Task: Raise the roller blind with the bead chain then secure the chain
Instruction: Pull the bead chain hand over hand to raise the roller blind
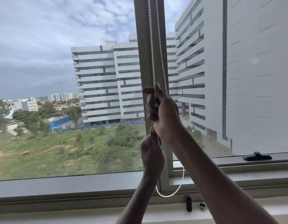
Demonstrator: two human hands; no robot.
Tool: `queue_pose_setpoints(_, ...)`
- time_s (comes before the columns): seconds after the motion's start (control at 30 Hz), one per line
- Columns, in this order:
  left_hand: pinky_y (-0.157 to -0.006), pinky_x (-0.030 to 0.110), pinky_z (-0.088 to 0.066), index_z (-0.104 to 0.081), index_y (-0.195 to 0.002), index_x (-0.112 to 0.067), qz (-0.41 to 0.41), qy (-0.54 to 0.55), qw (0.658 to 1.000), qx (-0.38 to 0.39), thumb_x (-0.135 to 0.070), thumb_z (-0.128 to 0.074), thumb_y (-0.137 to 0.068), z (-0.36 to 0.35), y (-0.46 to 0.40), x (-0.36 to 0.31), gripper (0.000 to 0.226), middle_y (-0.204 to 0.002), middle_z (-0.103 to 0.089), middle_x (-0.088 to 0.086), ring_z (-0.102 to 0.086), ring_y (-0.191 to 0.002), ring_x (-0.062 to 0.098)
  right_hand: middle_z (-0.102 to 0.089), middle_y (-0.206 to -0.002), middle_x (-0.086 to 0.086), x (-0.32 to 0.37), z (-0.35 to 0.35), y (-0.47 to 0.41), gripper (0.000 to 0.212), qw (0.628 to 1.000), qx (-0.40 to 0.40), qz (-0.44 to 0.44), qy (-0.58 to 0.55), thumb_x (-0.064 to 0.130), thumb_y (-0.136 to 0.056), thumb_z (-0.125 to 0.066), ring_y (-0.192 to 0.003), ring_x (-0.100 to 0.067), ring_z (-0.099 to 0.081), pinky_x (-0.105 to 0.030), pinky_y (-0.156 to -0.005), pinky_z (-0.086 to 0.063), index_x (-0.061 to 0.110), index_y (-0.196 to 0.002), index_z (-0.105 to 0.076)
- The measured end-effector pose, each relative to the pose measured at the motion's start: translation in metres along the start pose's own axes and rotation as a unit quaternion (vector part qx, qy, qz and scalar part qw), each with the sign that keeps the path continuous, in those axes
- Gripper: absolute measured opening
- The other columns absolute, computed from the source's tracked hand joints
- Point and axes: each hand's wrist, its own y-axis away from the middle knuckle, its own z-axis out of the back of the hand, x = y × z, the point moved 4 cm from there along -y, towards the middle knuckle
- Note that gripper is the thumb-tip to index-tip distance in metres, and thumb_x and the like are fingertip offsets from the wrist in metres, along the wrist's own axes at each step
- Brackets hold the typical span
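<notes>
A white bead chain (pixel 152 46) hangs as two strands down the grey window mullion (pixel 142 62) and loops just above the sill. My right hand (pixel 162 110) is fisted around the left strand at mid-height. Directly below it, my left hand (pixel 152 152) pinches the same strand between thumb and fingers. The chain's bottom loop (pixel 170 194) hangs free under both hands. The roller blind itself is out of view above the top edge; both panes are uncovered.
A black window handle (pixel 257 156) lies on the right pane's lower frame. A small black clip (pixel 189 204) and a small metal fitting (pixel 202 206) sit on the sill (pixel 75 201) below the loop. Buildings and green ground lie outside.
</notes>
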Motion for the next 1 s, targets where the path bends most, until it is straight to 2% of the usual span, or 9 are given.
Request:
queue_pose_setpoints(0.2,-0.044,0.02,-0.015,-0.034,-0.045,-0.029,0.039,0.059,0.997,0.034,-0.036,-0.038,-0.1,0.003,-0.007,-0.001,0.055,-0.042,-0.025,-0.013,-0.017,-0.043,0.003,-0.027,-0.041,0.011,0.004,-0.001,0.006,0.041,0.999,0.01,0.018,-0.037,0.034,-0.1,-0.047,-0.034,-0.004,-0.015,-0.016,-0.034,-0.013,0.019,-0.063,-0.05)
queue_pose_setpoints(0.33,-0.043,0.014,-0.031,-0.051,-0.044,-0.024,0.099,0.139,0.981,0.096,-0.038,-0.035,-0.102,0.001,-0.021,-0.004,0.062,-0.043,-0.04,-0.013,-0.034,-0.04,0.001,-0.028,-0.039,0.01,0.009,-0.002,0.011,0.041,0.998,0.011,0.037,-0.048,0.031,-0.101,-0.047,-0.032,-0.004,-0.016,-0.014,-0.033,-0.014,0.017,-0.063,-0.049)
queue_pose_setpoints(0.43,-0.071,0.021,-0.049,-0.078,-0.07,-0.025,0.123,0.167,0.969,0.132,-0.038,-0.026,-0.106,0.003,-0.043,-0.021,0.064,-0.076,-0.069,0.0,-0.063,-0.079,0.01,-0.027,-0.038,0.009,0.007,-0.002,0.015,0.041,0.997,0.013,0.056,-0.042,0.029,-0.102,-0.045,-0.029,-0.003,-0.017,-0.012,-0.033,-0.016,0.013,-0.064,-0.046)
queue_pose_setpoints(0.5,-0.079,0.03,-0.051,-0.078,-0.093,-0.018,0.137,0.197,0.958,0.155,-0.046,-0.027,-0.104,0.004,-0.062,-0.039,0.059,-0.096,-0.073,0.01,-0.065,-0.096,0.021,-0.028,-0.036,0.008,-0.002,0.003,0.021,0.042,0.997,0.006,0.072,-0.028,0.026,-0.103,-0.043,-0.028,-0.003,-0.017,-0.012,-0.033,-0.017,0.011,-0.064,-0.046)
queue_pose_setpoints(0.57,-0.079,0.031,-0.056,-0.068,-0.113,-0.009,0.146,0.227,0.944,0.192,-0.051,-0.024,-0.102,0.003,-0.08,-0.059,0.062,-0.106,-0.075,0.011,-0.07,-0.1,0.023,-0.028,-0.036,0.007,-0.015,0.009,0.029,0.042,0.997,0.001,0.069,-0.019,0.027,-0.102,-0.043,-0.028,-0.005,-0.017,-0.013,-0.033,-0.016,0.011,-0.063,-0.046)
queue_pose_setpoints(0.67,-0.073,0.026,-0.056,-0.063,-0.115,-0.011,0.144,0.243,0.926,0.25,-0.051,-0.019,-0.103,-0.003,-0.098,-0.088,0.061,-0.101,-0.077,0.003,-0.073,-0.089,0.017,-0.025,-0.041,0.006,-0.033,0.017,0.038,0.039,0.999,0.007,0.045,-0.019,0.031,-0.099,-0.047,-0.032,-0.004,-0.017,-0.012,-0.035,-0.016,0.013,-0.064,-0.043)
queue_pose_setpoints(0.77,-0.059,0.021,-0.052,-0.065,-0.108,-0.015,0.157,0.244,0.923,0.252,-0.054,-0.023,-0.102,-0.012,-0.106,-0.102,0.058,-0.086,-0.075,-0.006,-0.068,-0.071,0.009,-0.026,-0.043,0.005,-0.045,0.022,0.043,0.041,1.0,0.007,0.029,-0.001,0.031,-0.1,-0.047,-0.033,-0.004,-0.017,-0.012,-0.035,-0.017,0.013,-0.063,-0.043)
queue_pose_setpoints(0.9,-0.042,0.019,-0.016,-0.065,-0.088,-0.019,0.192,0.284,0.924,0.169,-0.052,-0.035,-0.101,-0.02,-0.106,-0.099,0.047,-0.054,-0.041,-0.011,-0.027,-0.043,0.003,-0.027,-0.041,0.007,-0.053,0.028,0.049,0.041,1.0,0.005,0.02,-0.003,0.032,-0.099,-0.049,-0.033,-0.004,-0.016,-0.013,-0.036,-0.014,0.017,-0.06,-0.047)
queue_pose_setpoints(1.0,-0.034,0.016,-0.013,-0.059,-0.076,-0.022,0.184,0.292,0.933,0.103,-0.042,-0.046,-0.101,-0.023,-0.1,-0.093,0.034,-0.046,-0.03,-0.012,-0.018,-0.037,0.001,-0.027,-0.04,0.008,-0.054,0.03,0.049,0.05,1.0,0.003,0.025,0.001,0.025,-0.102,-0.045,-0.032,-0.004,-0.017,-0.013,-0.036,-0.015,0.023,-0.053,-0.048)
